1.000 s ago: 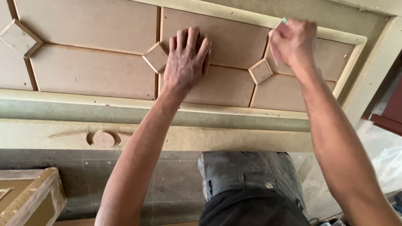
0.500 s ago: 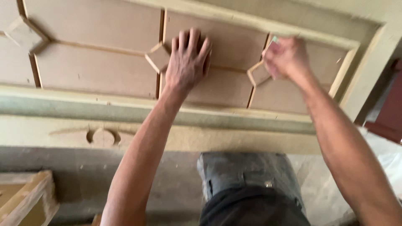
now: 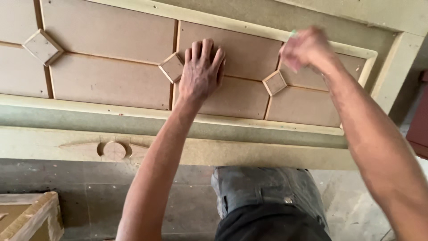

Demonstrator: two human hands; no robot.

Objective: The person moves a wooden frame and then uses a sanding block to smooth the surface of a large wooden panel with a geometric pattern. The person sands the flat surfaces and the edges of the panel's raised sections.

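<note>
Pressing flat with fingers spread, the left hand is lying palm-down on the brown fibreboard panel, just beside the small diamond block where the grooves are crossing. The right hand is blurring with motion near the panel's upper right corner, its fingers bunching around something small with a pale green edge; whether that is an abrasive pad or a cloth cannot be told, and the closure of the fingers is only partly readable.

This panel is looking stiff and flat, probably dense pressed board: it is likely to be heavy as a whole, dusty and a little slippery on its smooth faces, with raised trim that could chip. The pale frame moulding running along its near edge is seeming the soundest place to take hold, rather than the thin diamond block on the right.

The whole piece is resting horizontally at about waist height, spanning the view, with a third diamond block at far left. Below its near edge a carved oval ornament is showing on the front rail. Beneath that, a dusty concrete floor is spreading out, the person's grey trousers are standing against the rail, and a wooden frame corner is sitting at lower left.
</note>
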